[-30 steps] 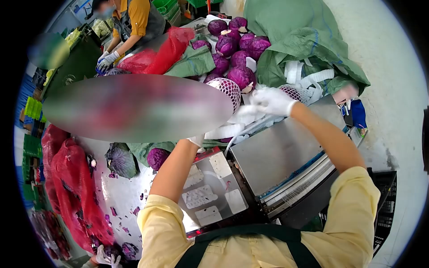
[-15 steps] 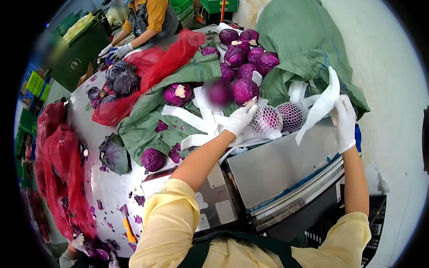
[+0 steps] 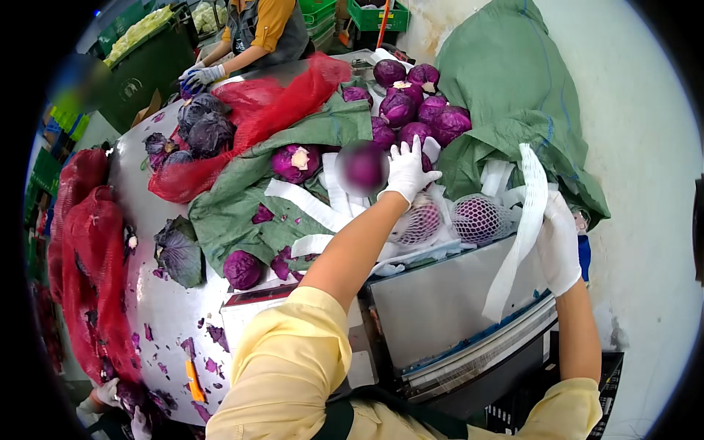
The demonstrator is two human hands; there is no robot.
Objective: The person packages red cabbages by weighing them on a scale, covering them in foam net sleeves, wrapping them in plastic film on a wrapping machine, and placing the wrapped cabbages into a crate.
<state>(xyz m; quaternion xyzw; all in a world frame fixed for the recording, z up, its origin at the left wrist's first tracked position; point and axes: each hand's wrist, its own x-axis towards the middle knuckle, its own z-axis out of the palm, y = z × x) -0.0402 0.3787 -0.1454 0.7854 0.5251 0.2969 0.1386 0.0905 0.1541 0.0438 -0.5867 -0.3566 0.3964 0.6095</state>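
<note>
My left hand (image 3: 409,173), in a white glove, has its fingers spread over a purple cabbage (image 3: 416,135) at the near end of the pile. My right hand (image 3: 559,246), also gloved, is closed on a white foam net (image 3: 526,220) that hangs down as a long strip. Between my hands, two cabbages in white nets lie side by side, one (image 3: 419,220) below my left wrist and the other (image 3: 480,218) nearer my right hand. Loose foam nets (image 3: 312,204) lie on green sacking (image 3: 242,202) to the left.
A metal-topped machine (image 3: 455,301) stands in front of me. A green sack (image 3: 510,81) is at the back right. Red mesh bags (image 3: 95,257), dark cabbages (image 3: 210,134) and an orange knife (image 3: 194,381) are on the left. Two co-workers' gloved hands show at the upper left and lower left.
My left hand has moved from the netted cabbage up to the pile and spread its fingers. My right hand, still holding the foam net, has lowered slightly.
</note>
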